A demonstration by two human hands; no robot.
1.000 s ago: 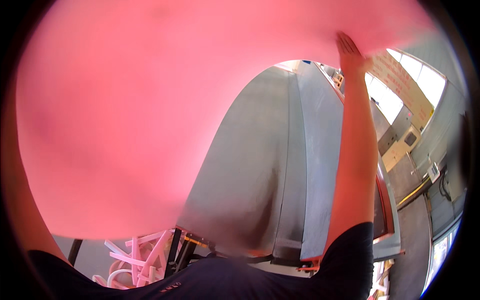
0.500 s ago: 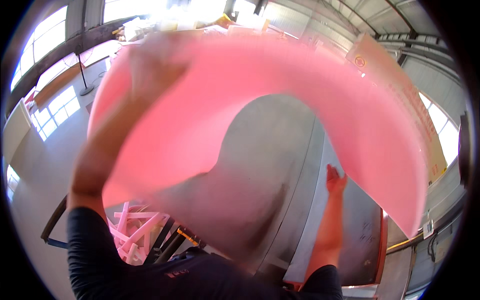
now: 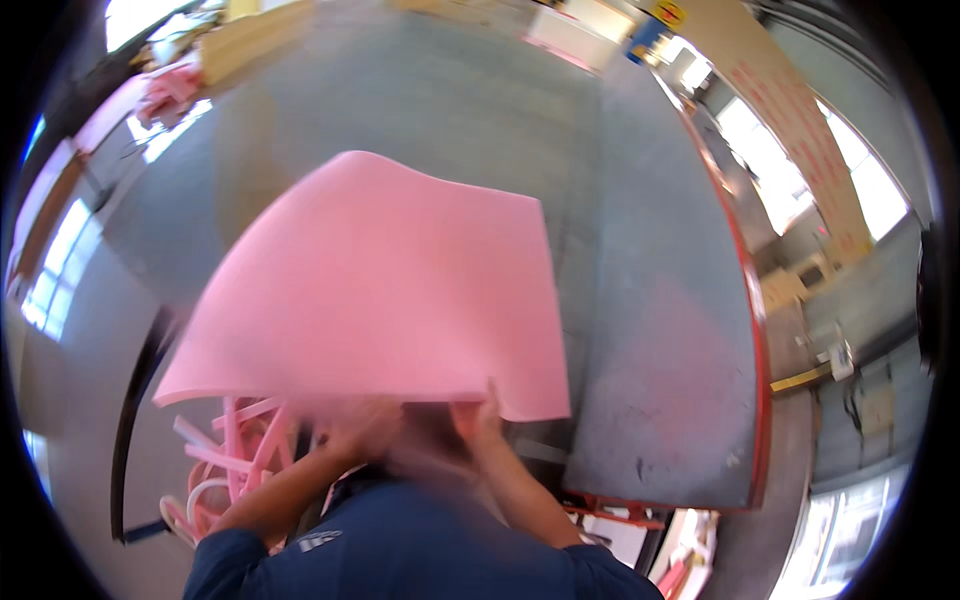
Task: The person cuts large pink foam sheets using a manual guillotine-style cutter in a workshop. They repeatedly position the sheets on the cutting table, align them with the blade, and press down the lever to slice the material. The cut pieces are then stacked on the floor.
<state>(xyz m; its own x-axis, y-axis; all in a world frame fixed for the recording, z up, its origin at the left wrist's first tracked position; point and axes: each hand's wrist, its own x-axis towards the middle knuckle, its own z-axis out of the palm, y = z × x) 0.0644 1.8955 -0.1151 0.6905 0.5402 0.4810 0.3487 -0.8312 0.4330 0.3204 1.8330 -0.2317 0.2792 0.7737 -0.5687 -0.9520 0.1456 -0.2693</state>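
A large pink foam sheet (image 3: 400, 290) spreads in front of me over the grey table, its far left side bowed up and its right corner squared. My right hand (image 3: 482, 418) grips the near edge, thumb on top and the other fingers underneath. At the same edge, further left, is my left hand (image 3: 365, 428). It is smeared by motion, and its fingers cannot be made out. The sheet covers part of the table beneath it.
The long grey table (image 3: 665, 320) has a red edge (image 3: 750, 290) on its right. Pink foam strips (image 3: 235, 450) are heaped at my lower left, beside a black bar (image 3: 130, 430). A tall cardboard panel (image 3: 800, 130) stands beyond the table at the right.
The sheet, arched high across the view before, has come down lower and nearer to me. My left hand has dropped from its far edge to the near edge; my right hand has moved left onto it.
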